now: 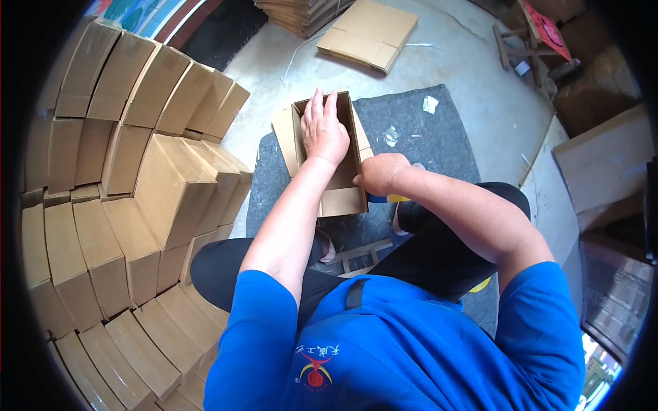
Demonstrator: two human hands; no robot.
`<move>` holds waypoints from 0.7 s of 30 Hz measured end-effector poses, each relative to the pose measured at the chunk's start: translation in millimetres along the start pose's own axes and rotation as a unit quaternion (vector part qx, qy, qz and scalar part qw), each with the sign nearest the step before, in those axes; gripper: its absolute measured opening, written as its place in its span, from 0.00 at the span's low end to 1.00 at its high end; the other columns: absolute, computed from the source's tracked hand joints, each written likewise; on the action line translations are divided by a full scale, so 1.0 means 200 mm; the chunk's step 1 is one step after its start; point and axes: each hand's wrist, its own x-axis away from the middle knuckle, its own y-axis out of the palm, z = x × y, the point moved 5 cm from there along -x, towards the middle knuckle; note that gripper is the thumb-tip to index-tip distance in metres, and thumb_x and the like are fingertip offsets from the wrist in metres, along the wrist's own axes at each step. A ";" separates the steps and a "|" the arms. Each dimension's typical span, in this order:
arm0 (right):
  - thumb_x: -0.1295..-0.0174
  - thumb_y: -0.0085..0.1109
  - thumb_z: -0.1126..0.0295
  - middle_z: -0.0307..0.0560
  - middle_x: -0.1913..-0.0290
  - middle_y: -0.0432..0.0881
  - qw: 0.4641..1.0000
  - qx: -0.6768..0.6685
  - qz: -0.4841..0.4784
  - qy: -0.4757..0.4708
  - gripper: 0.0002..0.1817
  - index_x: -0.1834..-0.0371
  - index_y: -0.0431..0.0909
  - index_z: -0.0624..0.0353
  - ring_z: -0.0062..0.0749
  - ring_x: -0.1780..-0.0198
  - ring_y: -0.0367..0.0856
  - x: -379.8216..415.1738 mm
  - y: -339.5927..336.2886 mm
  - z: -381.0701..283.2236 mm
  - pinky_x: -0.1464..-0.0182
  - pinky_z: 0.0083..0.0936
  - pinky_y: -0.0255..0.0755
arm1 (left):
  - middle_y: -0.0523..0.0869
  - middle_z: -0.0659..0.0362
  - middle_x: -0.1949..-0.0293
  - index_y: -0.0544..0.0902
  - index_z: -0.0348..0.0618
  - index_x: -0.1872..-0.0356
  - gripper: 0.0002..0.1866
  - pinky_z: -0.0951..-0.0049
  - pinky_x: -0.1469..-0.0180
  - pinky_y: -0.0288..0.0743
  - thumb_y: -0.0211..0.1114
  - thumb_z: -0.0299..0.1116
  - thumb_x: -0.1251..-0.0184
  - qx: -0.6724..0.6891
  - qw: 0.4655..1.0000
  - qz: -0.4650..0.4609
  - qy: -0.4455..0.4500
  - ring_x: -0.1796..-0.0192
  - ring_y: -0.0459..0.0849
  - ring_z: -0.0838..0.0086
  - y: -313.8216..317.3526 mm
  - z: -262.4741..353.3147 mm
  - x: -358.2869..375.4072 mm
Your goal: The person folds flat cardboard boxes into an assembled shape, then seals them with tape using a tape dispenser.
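An open cardboard box (344,201) stands between my knees, its opening facing up. My left hand (325,133) reaches into its far half, fingers stretched out and slightly apart toward the far wall. At the box's right edge my right hand (384,172) is closed, the thumb side against the wall; its other fingers are hidden from above. Cardboard flaps (283,140) stick out beside the box on the left. Just below my right hand, a blue and yellow object (396,198) shows partly; its kind cannot be made out.
Stacked closed cartons (171,188) form a high wall close on my left. Flattened cardboard (370,31) lies on the floor ahead. A dark mat (439,147) with paper scraps spreads under the box. At the right stand large cardboard sheets (606,161) and a wooden stand (524,38).
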 end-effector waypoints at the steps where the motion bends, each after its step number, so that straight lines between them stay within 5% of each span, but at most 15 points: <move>1: 0.28 0.50 0.48 0.49 0.44 0.86 1.000 0.003 0.001 0.001 0.25 0.44 0.85 0.54 0.41 0.40 0.83 0.00 0.00 0.01 0.38 0.34 0.75 | 0.65 0.50 0.26 0.70 0.48 0.30 0.33 0.52 0.23 0.54 0.61 0.25 0.40 -0.020 1.000 -0.006 0.021 0.24 0.61 0.55 0.02 0.00 -0.08; 7: 0.27 0.50 0.46 0.50 0.43 0.86 1.000 -0.028 -0.005 -0.002 0.26 0.44 0.85 0.55 0.42 0.40 0.83 -0.02 0.00 0.05 0.39 0.35 0.75 | 0.72 0.52 0.35 0.74 0.45 0.39 0.28 0.54 0.23 0.54 0.64 0.25 0.45 -0.028 0.995 -0.072 -0.056 0.25 0.62 0.56 0.14 -0.05 0.09; 11: 0.28 0.50 0.45 0.51 0.43 0.86 0.999 -0.030 0.005 -0.012 0.27 0.45 0.85 0.55 0.43 0.40 0.83 -0.04 0.01 0.04 0.39 0.36 0.75 | 0.45 0.54 0.18 0.55 0.48 0.21 0.34 0.55 0.17 0.38 0.50 0.29 0.27 -0.117 0.958 -0.239 -0.102 0.16 0.43 0.59 0.34 -0.11 0.27; 15: 0.28 0.50 0.45 0.51 0.44 0.86 0.999 -0.028 0.009 -0.014 0.27 0.43 0.83 0.55 0.44 0.40 0.83 -0.05 0.01 0.03 0.38 0.37 0.75 | 0.43 0.54 0.17 0.58 0.48 0.22 0.34 0.60 0.19 0.48 0.52 0.28 0.29 -0.097 0.927 -0.335 -0.141 0.18 0.51 0.59 0.32 -0.10 0.18; 17: 0.28 0.51 0.45 0.52 0.44 0.86 0.999 -0.027 0.000 -0.018 0.28 0.39 0.80 0.56 0.44 0.40 0.83 -0.05 0.01 0.03 0.39 0.37 0.75 | 0.73 0.54 0.29 0.78 0.45 0.36 0.23 0.61 0.26 0.61 0.55 0.28 0.33 -0.032 0.852 -0.481 -0.205 0.26 0.69 0.59 0.12 0.02 0.10; 19: 0.28 0.52 0.46 0.54 0.44 0.85 0.998 -0.039 0.043 -0.009 0.33 0.29 0.69 0.58 0.44 0.40 0.83 -0.04 0.01 0.05 0.39 0.38 0.75 | 0.84 0.57 0.42 0.82 0.44 0.44 0.18 0.60 0.32 0.67 0.57 0.29 0.34 -0.034 0.965 -0.249 -0.079 0.34 0.76 0.59 -0.10 0.02 0.09; 20: 0.29 0.53 0.46 0.56 0.42 0.84 0.999 -0.033 0.027 -0.009 0.39 0.23 0.57 0.61 0.45 0.39 0.83 -0.04 0.01 0.05 0.39 0.39 0.75 | 0.83 0.56 0.43 0.81 0.44 0.42 0.20 0.61 0.37 0.69 0.58 0.29 0.36 -0.047 0.996 -0.070 -0.013 0.39 0.77 0.60 -0.24 0.00 0.12; 21: 0.29 0.53 0.46 0.56 0.42 0.84 0.999 -0.036 0.025 -0.011 0.39 0.23 0.57 0.61 0.45 0.39 0.83 -0.02 0.01 0.04 0.39 0.39 0.75 | 0.79 0.51 0.38 0.74 0.44 0.33 0.27 0.59 0.32 0.66 0.60 0.29 0.36 -0.051 0.998 -0.009 -0.021 0.36 0.75 0.58 -0.30 -0.08 0.16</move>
